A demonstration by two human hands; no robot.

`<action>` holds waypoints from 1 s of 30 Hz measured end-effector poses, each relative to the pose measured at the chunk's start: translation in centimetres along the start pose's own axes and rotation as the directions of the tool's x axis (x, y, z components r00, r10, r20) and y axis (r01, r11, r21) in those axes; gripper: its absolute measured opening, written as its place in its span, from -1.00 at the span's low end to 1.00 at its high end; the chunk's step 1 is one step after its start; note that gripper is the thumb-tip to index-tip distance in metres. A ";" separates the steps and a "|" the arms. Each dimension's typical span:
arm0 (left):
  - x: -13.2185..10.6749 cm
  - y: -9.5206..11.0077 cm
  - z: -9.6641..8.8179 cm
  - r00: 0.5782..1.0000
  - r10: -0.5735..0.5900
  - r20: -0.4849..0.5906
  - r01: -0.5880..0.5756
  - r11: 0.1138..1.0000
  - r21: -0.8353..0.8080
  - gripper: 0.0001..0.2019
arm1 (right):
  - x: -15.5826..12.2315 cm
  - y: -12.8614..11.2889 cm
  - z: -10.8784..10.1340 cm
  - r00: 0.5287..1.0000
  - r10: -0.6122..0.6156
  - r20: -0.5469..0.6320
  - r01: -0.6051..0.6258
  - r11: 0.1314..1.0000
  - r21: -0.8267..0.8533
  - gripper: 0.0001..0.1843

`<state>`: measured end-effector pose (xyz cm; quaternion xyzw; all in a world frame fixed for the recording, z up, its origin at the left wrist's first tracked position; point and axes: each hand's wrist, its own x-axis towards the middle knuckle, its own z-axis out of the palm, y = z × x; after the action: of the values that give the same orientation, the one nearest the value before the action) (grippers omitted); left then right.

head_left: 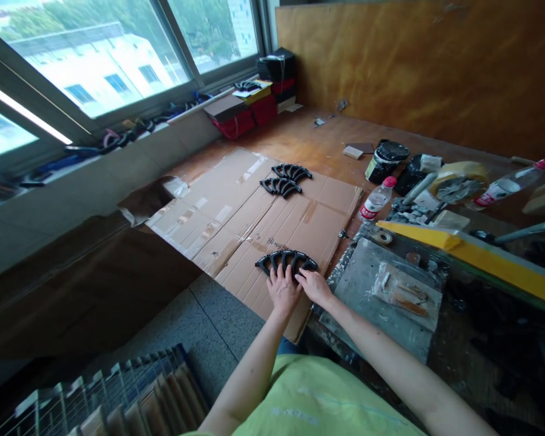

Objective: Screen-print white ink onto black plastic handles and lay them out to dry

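A row of black curved plastic pieces [285, 260] lies on the near edge of a flattened cardboard sheet [236, 212]. My left hand [282, 289] rests on the row's near side with its fingers spread flat over the pieces. My right hand [313, 284] lies beside it, fingers stretched toward the right end of the row. Neither hand grips anything. Two more groups of the same black pieces [285, 179] sit farther back on the cardboard.
To the right stands a metal plate [358, 290] with a bagged item, a yellow bar [472, 251], a water bottle [376, 201], a black tub [385, 158] and tape rolls. Red boxes [249, 118] sit under the window. A wire rack [118, 393] stands at the lower left.
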<state>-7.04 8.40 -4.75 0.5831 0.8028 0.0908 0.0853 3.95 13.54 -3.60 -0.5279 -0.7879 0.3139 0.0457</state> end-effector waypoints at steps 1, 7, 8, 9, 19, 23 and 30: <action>0.3 0.3 0.2 1.000 -0.011 0.022 0.011 1.000 0.019 -0.45 | -0.1 -0.1 0.1 1.000 0.009 -0.006 -0.009 1.000 0.005 -0.49; 4.9 -2.8 -0.9 0.993 0.101 0.062 -0.103 0.994 0.036 -0.53 | 1.9 -2.1 1.2 0.999 0.029 -0.046 -0.027 0.998 0.051 -0.45; 6.6 -3.8 -1.2 0.990 0.127 0.054 -0.129 0.991 0.037 -0.51 | 3.2 -2.7 1.2 0.998 0.016 -0.062 -0.012 0.998 0.068 -0.45; 8.6 -4.7 -1.6 0.988 0.150 0.043 -0.152 0.988 0.041 -0.49 | 4.9 -3.4 1.1 0.997 0.006 -0.075 0.000 0.997 0.084 -0.45; 30.5 -7.6 -2.5 0.980 0.200 0.023 -0.201 0.976 0.081 -0.56 | 24.6 -6.6 -2.1 0.993 0.106 -0.058 -0.097 0.985 0.144 -0.39; 31.5 -7.9 -1.1 0.981 0.194 -0.008 -0.193 0.978 0.080 -0.48 | 25.4 -6.3 -2.1 0.993 0.102 -0.051 -0.093 0.983 0.161 -0.39; 26.0 -8.3 0.1 0.944 0.269 -0.189 -0.273 0.962 0.002 -0.31 | 14.5 -4.4 -3.8 0.976 -0.143 -0.161 0.190 0.925 0.329 -0.61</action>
<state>-22.60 30.65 -7.70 0.6756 0.7183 0.1658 0.0029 -4.41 26.60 -1.97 -0.4628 -0.7583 0.4050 0.2164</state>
